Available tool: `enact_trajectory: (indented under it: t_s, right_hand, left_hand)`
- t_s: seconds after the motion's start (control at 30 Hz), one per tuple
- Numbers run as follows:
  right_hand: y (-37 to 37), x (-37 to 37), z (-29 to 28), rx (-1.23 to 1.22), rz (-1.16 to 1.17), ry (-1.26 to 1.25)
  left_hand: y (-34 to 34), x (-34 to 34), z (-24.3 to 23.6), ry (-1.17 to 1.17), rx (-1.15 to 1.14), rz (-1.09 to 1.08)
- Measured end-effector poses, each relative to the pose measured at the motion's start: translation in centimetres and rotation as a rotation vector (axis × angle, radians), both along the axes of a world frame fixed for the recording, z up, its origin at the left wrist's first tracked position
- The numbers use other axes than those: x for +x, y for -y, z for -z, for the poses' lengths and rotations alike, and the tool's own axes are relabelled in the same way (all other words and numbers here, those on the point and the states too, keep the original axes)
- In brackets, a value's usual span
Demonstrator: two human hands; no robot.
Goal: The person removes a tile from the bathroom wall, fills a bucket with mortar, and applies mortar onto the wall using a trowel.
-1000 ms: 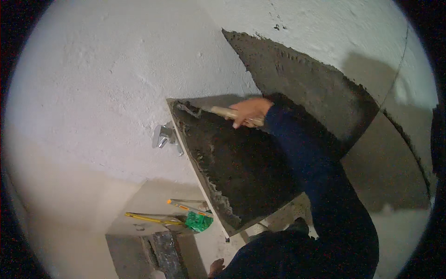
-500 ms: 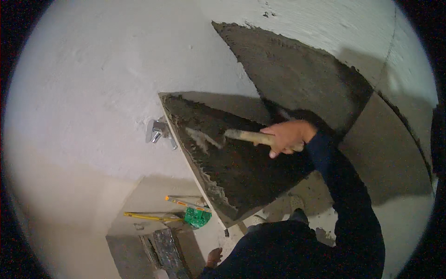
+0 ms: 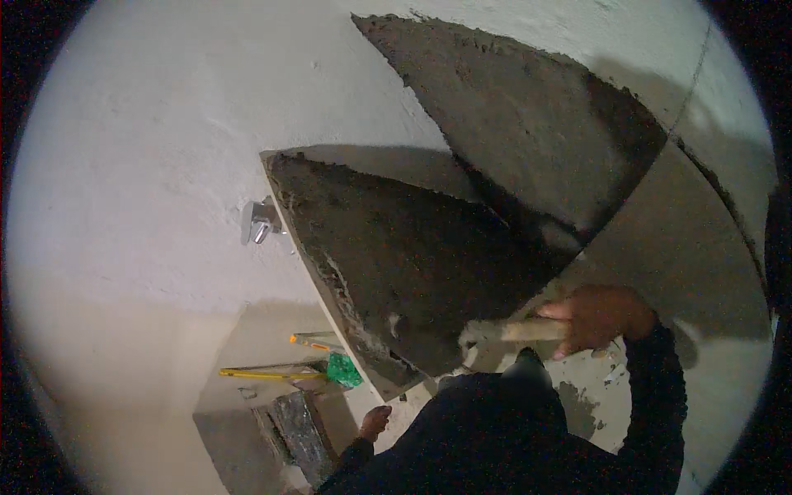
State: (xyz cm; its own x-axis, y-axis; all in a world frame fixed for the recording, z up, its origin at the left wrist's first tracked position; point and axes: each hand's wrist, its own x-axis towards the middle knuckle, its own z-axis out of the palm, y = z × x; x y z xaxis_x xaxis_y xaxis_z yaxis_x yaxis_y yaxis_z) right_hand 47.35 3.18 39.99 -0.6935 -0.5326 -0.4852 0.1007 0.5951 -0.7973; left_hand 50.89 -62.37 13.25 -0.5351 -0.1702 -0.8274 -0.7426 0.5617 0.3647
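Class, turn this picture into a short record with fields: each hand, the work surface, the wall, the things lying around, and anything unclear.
Right hand: grips a pale-handled tool
Left hand: beside the panel's lower corner
Panel: coated in dark, wet-looking mortar, pale along its left edge
Wall: white, with a grey-brown mortar patch; chrome tap left of the panel
Lying around: long yellow tool, green item
Unclear: the tool's blurred head; whether the left hand touches the panel

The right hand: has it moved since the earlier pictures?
Yes: judged against the chrome tap, the right hand has moved rightward and down the picture, farther from it.
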Motion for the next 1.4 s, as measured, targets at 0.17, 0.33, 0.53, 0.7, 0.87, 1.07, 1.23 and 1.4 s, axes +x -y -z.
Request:
enact_trajectory:
  t_s: [0.17, 0.33, 0.53, 0.7, 0.87, 1.07, 1.23, 1.4]
  right_hand:
    - [-1.8, 2.3, 0.7, 0.019, 0.137, 0.287]
    - [-0.9, 1.1, 6.0, -0.239, 0.577, 0.15]
    - [0.0, -9.2, 14.3, -0.385, 0.62, 0.131]
    - [4.3, -18.3, 12.9, -0.325, 0.504, 0.115]
    - [1.3, -14.1, 11.0, -0.41, 0.24, 0.041]
    - [1.8, -9.4, 6.6, -0.51, 0.345, -0.06]
    - [3.2, -13.1, 9.3, -0.237, 0.384, -0.759]
    - [3.0, -18.3, 10.3, 0.007, 0.467, -0.667]
  left_hand:
    - [2.5, -2.2, 1.2, 0.001, 0.021, 0.002]
    - [-2.5, -2.2, -1.0, -0.12, 0.129, 0.015]
    - [-5.1, -0.3, -1.8, -0.045, -0.015, 0.122]
    - [-3.1, 2.0, -2.4, -0.052, -0.176, 0.392]
    - [-0.2, 5.6, -1.3, -0.032, -0.178, 0.241]
    - [1.3, 7.4, -0.2, 0.12, -0.104, 0.052]
    - [-0.2, 7.5, -1.4, -0.135, -0.171, 0.289]
    - [0.9, 6.6, -1.4, 0.043, -0.185, 0.048]
